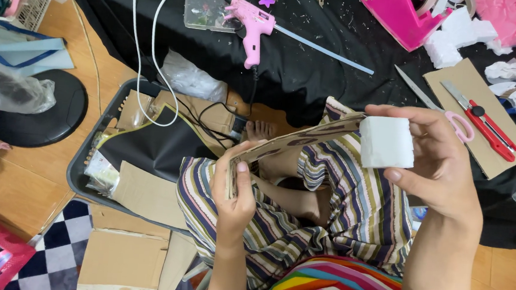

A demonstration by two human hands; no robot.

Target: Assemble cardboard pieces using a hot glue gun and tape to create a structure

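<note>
Right hand (pixel 439 167) presses foam block (pixel 386 142) against cardboard strip's (pixel 289 143) end

Bright, even indoor light from above; soft, faint shadows only. Mild glare on the white foam block (pixel 386 142) and clear plastic sheet (pixel 211 1). Sharp through the centre, slightly stretched and softer toward the corners.

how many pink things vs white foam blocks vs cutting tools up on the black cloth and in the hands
Pink things: 2, the glue gun and the tape dispenser
White foam blocks: 3, one in the right hand at, two on the cloth
Cutting tools: 2, pink-handled scissors and the red-handled cutter
Total: 7
</note>
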